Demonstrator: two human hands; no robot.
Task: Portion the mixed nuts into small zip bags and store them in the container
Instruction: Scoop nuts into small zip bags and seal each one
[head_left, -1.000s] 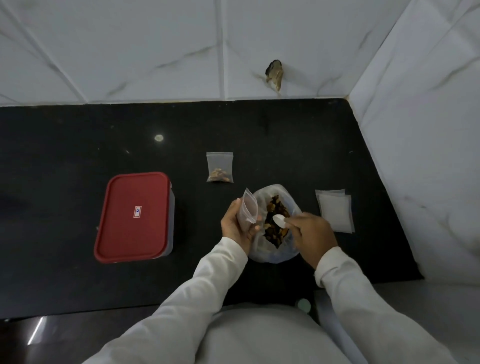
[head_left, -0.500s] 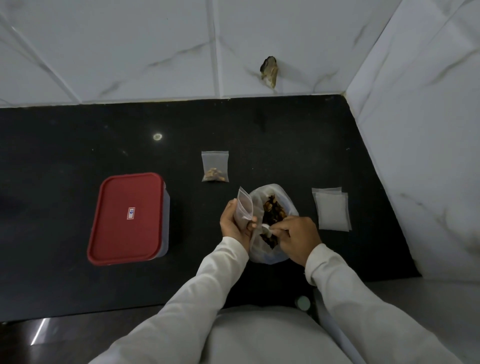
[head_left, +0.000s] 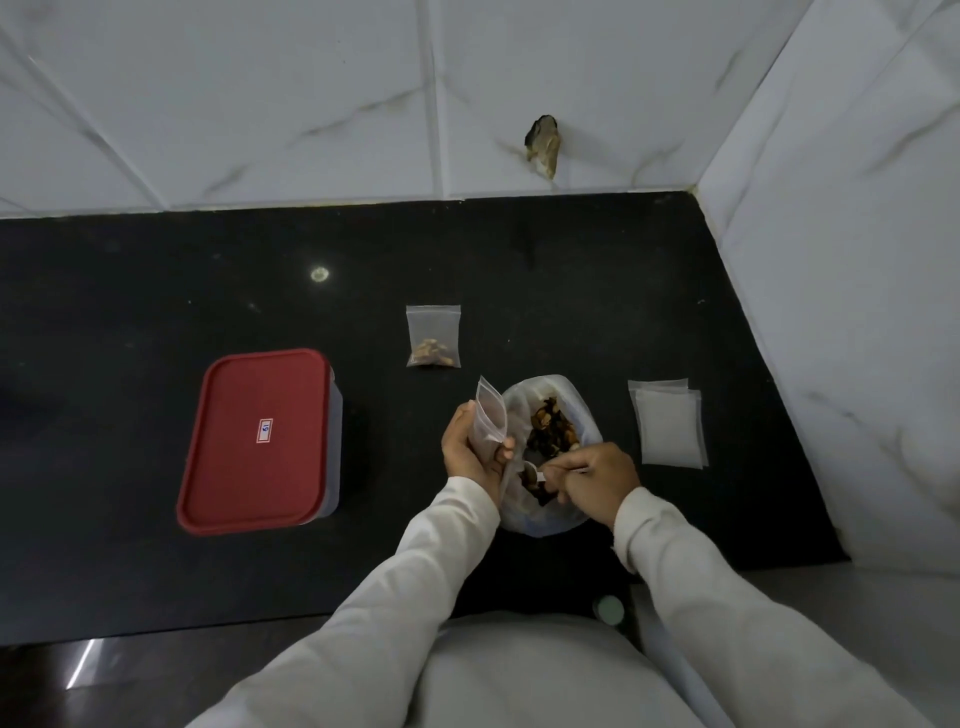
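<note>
The left hand holds an empty zip bag upright, its mouth up, with fingers curled round the bag's lower part. Just to its right stands the big bag, open, with the mixed nuts inside. The right hand reaches into it, fingers closed round the handle of a white spoon whose bowl lies among the nuts. Behind, flat on the black tabletop, lies a filled bag with a few nuts at its bottom. A stack of empty bags lies to the right. The container, its red lid on, sits well to the left.
</note>
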